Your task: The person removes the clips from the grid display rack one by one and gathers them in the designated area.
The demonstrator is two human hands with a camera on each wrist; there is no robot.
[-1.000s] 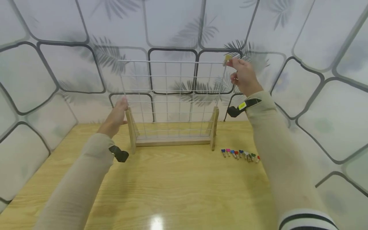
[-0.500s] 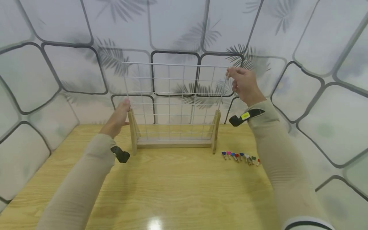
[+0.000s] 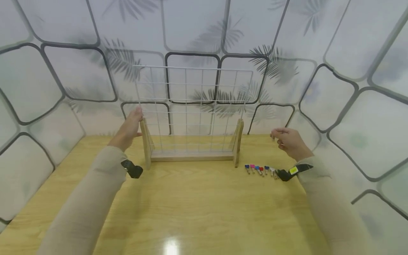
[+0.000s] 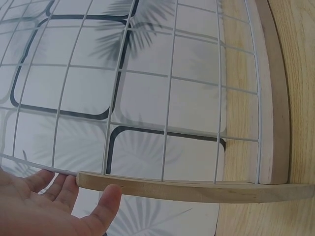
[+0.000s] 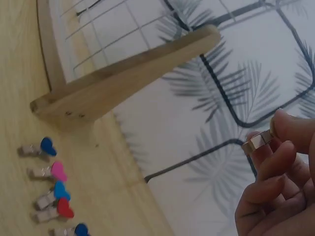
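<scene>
A white wire grid rack [image 3: 192, 112] stands upright in a wooden base with two side posts. My left hand [image 3: 127, 129] rests against the outer side of its left post [image 4: 172, 191], thumb on the wood and fingertips at the post's upper end and the wire edge [image 4: 35, 164]. Right of the rack, above the table, my right hand [image 3: 290, 142] pinches a small wooden clothespin [image 5: 259, 141] between thumb and fingers. Its decorated end is mostly hidden by the thumb.
Several small clothespins with heart tops lie in a row on the wooden table right of the rack, among them a pink one [image 5: 58, 171], a red one [image 5: 64, 208] and a dark blue one [image 5: 47, 146]. A patterned wall [image 3: 191, 28] stands behind the rack.
My right hand has come away from the rack's upper right corner, down and to the right, carrying the yellow-topped clothespin. The left hand stays at the left post.
</scene>
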